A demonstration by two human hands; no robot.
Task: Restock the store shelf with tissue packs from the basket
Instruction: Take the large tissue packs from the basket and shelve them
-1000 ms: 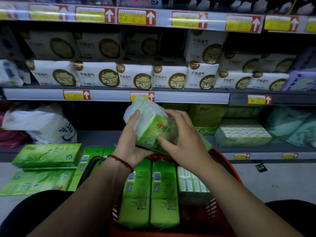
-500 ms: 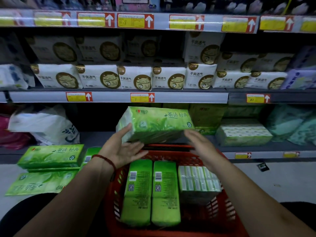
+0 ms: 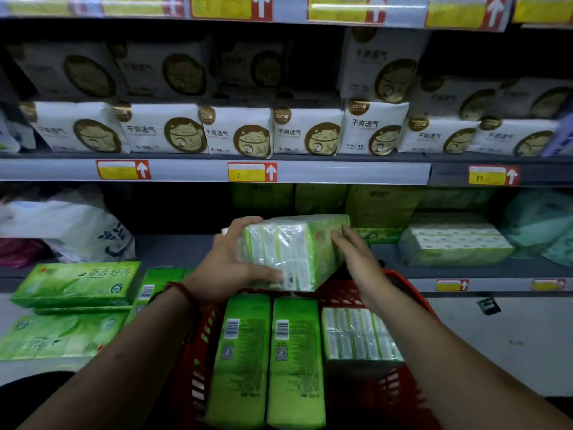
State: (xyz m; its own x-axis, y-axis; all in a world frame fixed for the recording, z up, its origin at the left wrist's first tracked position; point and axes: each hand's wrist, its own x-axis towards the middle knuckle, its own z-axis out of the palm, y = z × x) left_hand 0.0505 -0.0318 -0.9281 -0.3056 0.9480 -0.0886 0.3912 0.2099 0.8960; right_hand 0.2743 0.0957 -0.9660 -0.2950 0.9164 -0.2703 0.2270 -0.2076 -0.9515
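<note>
Tissue pack (image 3: 294, 249) above the red basket (image 3: 414, 294), left hand (image 3: 223, 265) wrapped round its end, right hand (image 3: 356, 259) flat against it; I'd level it before shelving beyond the basket.

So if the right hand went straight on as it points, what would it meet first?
The clear-wrapped green tissue pack held by the left hand; the fingers of the right hand point at its right end, seemingly touching.

We are logging a dim aisle: grey upper shelf edge (image 3: 341, 172) bearing yellow price tags (image 3: 251, 172), pale floor (image 3: 496, 342) lying below.
</note>
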